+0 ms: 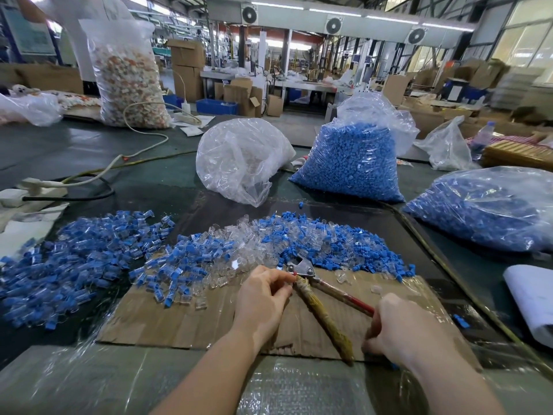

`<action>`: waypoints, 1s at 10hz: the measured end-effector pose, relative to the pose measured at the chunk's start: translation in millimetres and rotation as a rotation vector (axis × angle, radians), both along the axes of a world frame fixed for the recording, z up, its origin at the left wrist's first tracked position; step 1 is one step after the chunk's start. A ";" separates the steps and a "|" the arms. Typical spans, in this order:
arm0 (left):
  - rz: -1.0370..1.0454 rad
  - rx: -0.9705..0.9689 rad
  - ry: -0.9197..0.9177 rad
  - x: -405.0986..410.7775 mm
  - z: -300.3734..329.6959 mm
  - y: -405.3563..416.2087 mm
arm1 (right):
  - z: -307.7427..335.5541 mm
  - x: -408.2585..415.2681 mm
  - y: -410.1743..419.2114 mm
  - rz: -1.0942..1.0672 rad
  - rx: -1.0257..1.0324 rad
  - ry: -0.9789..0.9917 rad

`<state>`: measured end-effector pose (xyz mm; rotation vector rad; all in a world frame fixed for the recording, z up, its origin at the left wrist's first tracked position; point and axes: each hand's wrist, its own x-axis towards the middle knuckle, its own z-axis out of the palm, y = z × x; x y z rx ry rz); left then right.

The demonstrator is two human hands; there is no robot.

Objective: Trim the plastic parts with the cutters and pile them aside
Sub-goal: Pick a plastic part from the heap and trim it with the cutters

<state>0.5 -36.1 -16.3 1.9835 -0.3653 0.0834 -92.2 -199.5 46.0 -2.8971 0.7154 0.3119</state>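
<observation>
A loose pile of blue-and-clear plastic parts (74, 265) spreads over the dark desk (74, 151) at left, beside a mixed heap (269, 241) along a flat cardboard sheet (185, 319). The left hand (263, 298) pinches the cutters (311, 292) near their metal head; the right hand (407, 333) curls around the red handle. Behind stand crinkly clear bags (350, 166) of blue pieces
</observation>
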 end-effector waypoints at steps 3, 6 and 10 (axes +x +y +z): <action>-0.010 -0.017 0.005 -0.3 0.1 0.5 | -4.0 2.3 1.9 0.003 0.057 -0.074; -0.018 -0.018 0.026 -0.5 0.3 0.3 | 1.9 37.2 -1.6 0.084 0.090 -0.512; -0.029 -0.165 0.084 -0.1 -1.3 -0.4 | -39.3 37.0 41.2 0.229 0.292 -0.774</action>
